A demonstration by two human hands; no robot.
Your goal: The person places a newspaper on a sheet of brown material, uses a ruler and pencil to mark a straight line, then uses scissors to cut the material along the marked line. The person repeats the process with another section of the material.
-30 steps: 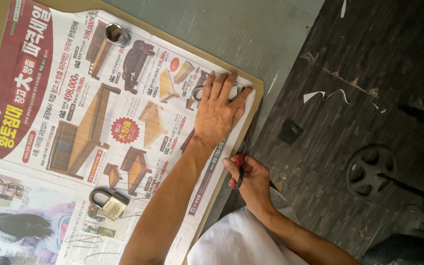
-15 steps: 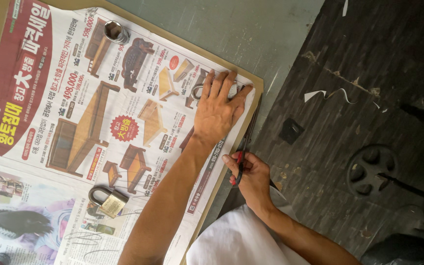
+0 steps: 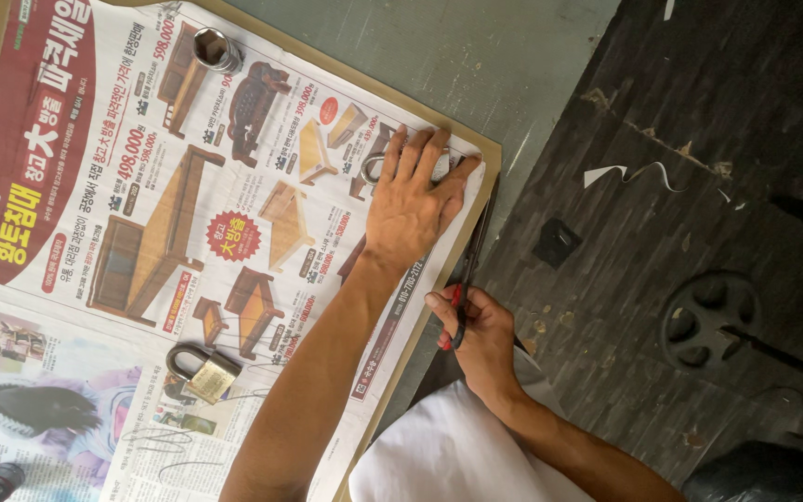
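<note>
My left hand (image 3: 411,204) lies flat, palm down and fingers spread, on a newspaper advert sheet (image 3: 169,214). It presses near the sheet's right edge and partly covers a metal padlock (image 3: 370,169). My right hand (image 3: 476,335) is closed on the red handles of a pair of scissors (image 3: 474,246). Their dark blades run up along the edge of the brown cardboard (image 3: 487,149) under the newspaper, just right of my left hand.
A brass padlock (image 3: 202,372) and a shiny metal socket (image 3: 216,48) rest on the newspaper. To the right is dark flooring with a round drain cover (image 3: 708,321), a small black square (image 3: 558,244) and white paper scraps (image 3: 606,175). My white shirt (image 3: 439,455) fills the bottom.
</note>
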